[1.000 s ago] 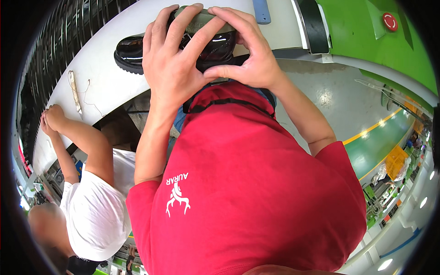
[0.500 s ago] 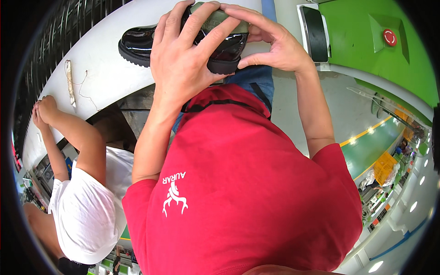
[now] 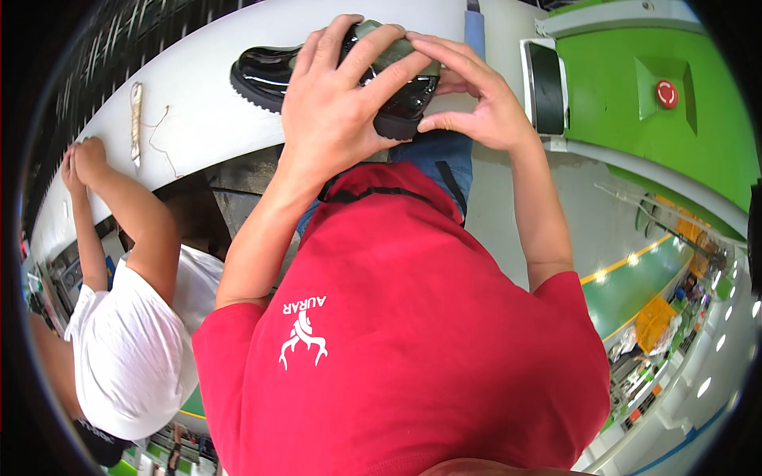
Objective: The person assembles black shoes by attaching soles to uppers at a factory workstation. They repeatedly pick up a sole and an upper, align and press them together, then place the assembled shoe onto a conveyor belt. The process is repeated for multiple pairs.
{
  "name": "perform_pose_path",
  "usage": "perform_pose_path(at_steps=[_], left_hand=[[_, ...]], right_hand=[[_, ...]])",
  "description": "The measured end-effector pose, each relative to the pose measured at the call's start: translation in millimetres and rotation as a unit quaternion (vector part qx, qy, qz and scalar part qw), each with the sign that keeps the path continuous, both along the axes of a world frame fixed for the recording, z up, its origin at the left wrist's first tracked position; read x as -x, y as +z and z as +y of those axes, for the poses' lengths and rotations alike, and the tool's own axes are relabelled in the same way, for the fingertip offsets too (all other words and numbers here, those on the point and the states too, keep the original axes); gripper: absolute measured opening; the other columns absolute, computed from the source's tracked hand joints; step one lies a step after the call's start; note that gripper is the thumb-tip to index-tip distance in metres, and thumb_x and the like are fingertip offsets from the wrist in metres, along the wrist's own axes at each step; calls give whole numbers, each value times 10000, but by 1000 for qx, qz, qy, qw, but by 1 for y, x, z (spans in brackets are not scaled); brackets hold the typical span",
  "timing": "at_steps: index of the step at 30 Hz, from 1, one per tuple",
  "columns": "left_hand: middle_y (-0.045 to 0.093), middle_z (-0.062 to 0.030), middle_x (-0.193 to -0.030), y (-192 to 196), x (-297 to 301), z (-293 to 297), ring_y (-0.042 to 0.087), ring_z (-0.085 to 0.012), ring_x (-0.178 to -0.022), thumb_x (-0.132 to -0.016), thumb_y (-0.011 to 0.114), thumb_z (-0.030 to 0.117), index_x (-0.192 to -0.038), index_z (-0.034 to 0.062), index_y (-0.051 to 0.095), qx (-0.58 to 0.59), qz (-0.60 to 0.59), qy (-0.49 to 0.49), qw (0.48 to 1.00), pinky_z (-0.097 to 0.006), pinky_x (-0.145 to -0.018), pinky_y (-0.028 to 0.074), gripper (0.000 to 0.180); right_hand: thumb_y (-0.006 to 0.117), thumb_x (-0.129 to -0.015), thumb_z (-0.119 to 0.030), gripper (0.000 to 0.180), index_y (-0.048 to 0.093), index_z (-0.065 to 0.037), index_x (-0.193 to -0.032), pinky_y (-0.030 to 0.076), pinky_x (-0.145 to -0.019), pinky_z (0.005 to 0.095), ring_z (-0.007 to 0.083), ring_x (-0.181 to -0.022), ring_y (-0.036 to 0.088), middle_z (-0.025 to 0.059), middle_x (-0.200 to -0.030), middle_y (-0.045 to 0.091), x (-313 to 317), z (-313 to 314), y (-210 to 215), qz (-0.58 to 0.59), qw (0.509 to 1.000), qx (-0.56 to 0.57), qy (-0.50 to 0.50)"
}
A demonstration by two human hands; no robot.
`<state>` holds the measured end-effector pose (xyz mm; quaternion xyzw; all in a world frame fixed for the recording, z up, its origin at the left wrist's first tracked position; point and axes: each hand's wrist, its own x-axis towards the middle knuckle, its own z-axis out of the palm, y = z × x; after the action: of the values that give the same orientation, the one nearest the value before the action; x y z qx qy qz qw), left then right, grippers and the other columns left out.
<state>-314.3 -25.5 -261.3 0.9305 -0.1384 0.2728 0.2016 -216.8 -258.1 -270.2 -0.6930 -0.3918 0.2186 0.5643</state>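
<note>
A glossy black shoe [image 3: 266,73] with a chunky, ridged black sole lies on the white bench, its toe pointing left. An olive-grey part [image 3: 394,54] shows at its top, between my fingers. My left hand [image 3: 337,99] is spread over the middle of the shoe and grips it, hiding much of that side. Around the heel end, my right hand [image 3: 484,95] curves with its thumb at the sole's edge and its fingers reaching behind. Some of the right fingertips are hidden by the shoe.
On the white bench [image 3: 206,103] lies a wrapped, stick-like thing [image 3: 136,123] beside a thin string [image 3: 163,131]. At left, a co-worker in a white shirt [image 3: 143,349] rests both hands on the bench edge. A green machine [image 3: 603,87] with a red button [image 3: 666,94] stands at right.
The whole view has shifted a little. Both hands and the shoe appear slightly lower and farther right, with the grip about the same.
</note>
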Motion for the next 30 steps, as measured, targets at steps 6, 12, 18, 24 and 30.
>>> perform_pose_path(at_steps=[6, 12, 18, 24, 30], left_hand=[[658, -30, -1500, 3, 6, 0, 570, -413, -1448, -514, 1029, 419, -1400, 271, 762, 11, -2, 5, 1000, -562, -1165, 503, 937], [701, -155, -1472, 8, 31, 49, 600, -357, -1472, -777, 998, 306, -1405, 48, 734, 246, -54, 13, 968, -495, -1234, 461, 729], [745, -159, -1303, -61, 50, 109, 736, -208, -1170, -1155, 664, 232, -1415, -41, 675, 574, 39, 181, 797, -334, -1006, 600, 377], [759, -119, -1210, -60, 42, 90, 751, -172, -1033, -1168, 640, 280, -1457, -38, 660, 630, 56, 161, 758, -335, -903, 638, 430], [780, -113, -1191, -52, 36, 100, 760, -163, -1059, -1159, 651, 253, -1456, -37, 677, 669, 27, 111, 735, -342, -944, 659, 416]], right_hand=[[1024, -789, -211, 1121, 414, -128, -1726, 561, -1099, 410, 257, -1438, 586, 121, -1628, 546, 23, 24, -9, -23, 996, -46, -66], [900, -947, -90, 844, 404, -35, -1627, 565, -1104, 396, 231, -1295, 662, 165, -1436, 639, 46, 54, -22, 92, 979, -120, -137], [894, -962, -93, 817, 408, -35, -1617, 563, -1089, 362, 205, -1255, 661, 138, -1388, 641, 43, 56, -26, 132, 970, -132, -155], [900, -954, -90, 829, 410, -36, -1621, 559, -1096, 359, 208, -1260, 657, 144, -1408, 633, 38, 55, -24, 127, 971, -120, -160], [974, -866, -104, 834, 535, -22, -1570, 555, -1143, 407, 298, -1382, 675, 228, -1525, 674, 57, 55, -31, -131, 975, -91, -154]])
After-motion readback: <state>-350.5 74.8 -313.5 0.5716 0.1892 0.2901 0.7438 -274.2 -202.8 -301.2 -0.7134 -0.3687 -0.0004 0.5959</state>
